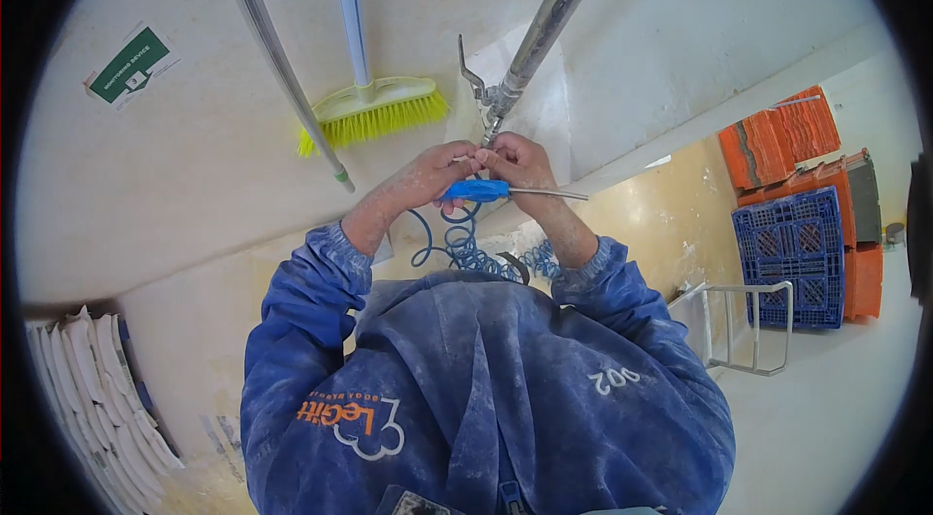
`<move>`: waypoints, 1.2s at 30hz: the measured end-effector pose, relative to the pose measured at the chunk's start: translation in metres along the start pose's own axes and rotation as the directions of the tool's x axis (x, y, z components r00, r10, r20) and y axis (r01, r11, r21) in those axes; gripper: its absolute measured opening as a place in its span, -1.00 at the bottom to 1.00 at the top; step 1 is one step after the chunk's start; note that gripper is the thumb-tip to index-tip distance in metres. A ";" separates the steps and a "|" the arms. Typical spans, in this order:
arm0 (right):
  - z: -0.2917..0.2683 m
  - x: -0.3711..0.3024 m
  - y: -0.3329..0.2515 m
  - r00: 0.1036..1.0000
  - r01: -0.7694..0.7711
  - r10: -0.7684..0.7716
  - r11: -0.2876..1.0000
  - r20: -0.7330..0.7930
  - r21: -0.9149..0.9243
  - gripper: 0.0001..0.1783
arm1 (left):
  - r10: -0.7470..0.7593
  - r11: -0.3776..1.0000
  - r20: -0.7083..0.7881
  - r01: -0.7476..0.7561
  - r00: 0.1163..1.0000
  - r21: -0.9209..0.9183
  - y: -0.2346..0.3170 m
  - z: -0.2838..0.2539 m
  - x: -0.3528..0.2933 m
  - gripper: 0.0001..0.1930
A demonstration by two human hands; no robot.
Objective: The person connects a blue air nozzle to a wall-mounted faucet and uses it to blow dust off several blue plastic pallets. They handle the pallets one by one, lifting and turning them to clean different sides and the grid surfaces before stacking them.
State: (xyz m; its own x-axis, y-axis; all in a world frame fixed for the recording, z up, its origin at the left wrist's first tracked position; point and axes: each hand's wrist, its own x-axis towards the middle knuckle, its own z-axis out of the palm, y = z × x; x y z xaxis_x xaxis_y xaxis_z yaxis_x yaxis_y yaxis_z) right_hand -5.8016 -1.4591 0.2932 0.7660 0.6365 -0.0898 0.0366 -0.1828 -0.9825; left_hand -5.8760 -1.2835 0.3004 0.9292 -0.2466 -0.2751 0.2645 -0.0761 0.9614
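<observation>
Dusty blue jacket fills 6 o'clock, closest to view. White sacks are piled at 8 o'clock; a green sign marks the wall at 10. A grey pole leans beside a yellow-bristled broom at 11. Near centre, the left hand has its lower fingers curled round a blue-handled tool, seemingly an air blow gun, whose metal rod points to 3 o'clock. Coiled blue hose hangs below. Fingers of the right hand close on the end fitting of a steel pipe slanting from 1 o'clock, meeting the left fingertips. Rightward stand a metal frame at 4, a blue plastic pallet at 3 and orange pallets past 2.
</observation>
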 end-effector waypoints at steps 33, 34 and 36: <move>-0.024 0.035 -0.036 0.887 0.305 -0.444 0.355 0.128 -0.884 -0.62 | 0.143 0.986 -0.102 -0.133 0.984 0.096 -0.040 -0.026 0.040 -0.75; -0.025 0.036 -0.035 0.887 0.304 -0.444 0.361 0.124 -0.882 -0.63 | 0.171 0.982 -0.102 -0.161 0.980 0.094 -0.038 -0.027 0.041 -0.75; -0.027 0.037 -0.037 0.890 0.317 -0.433 0.365 0.141 -0.875 -0.62 | 0.226 0.972 -0.102 -0.217 0.969 0.091 -0.034 -0.027 0.044 -0.74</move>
State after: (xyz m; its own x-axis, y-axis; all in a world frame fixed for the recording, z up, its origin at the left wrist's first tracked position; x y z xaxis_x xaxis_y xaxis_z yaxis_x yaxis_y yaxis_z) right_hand -5.7571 -1.4492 0.3307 0.5754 0.7516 0.3225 0.8177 -0.5210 -0.2446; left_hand -5.8371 -1.2657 0.2553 0.9862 -0.1579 -0.0488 0.0317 -0.1087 0.9936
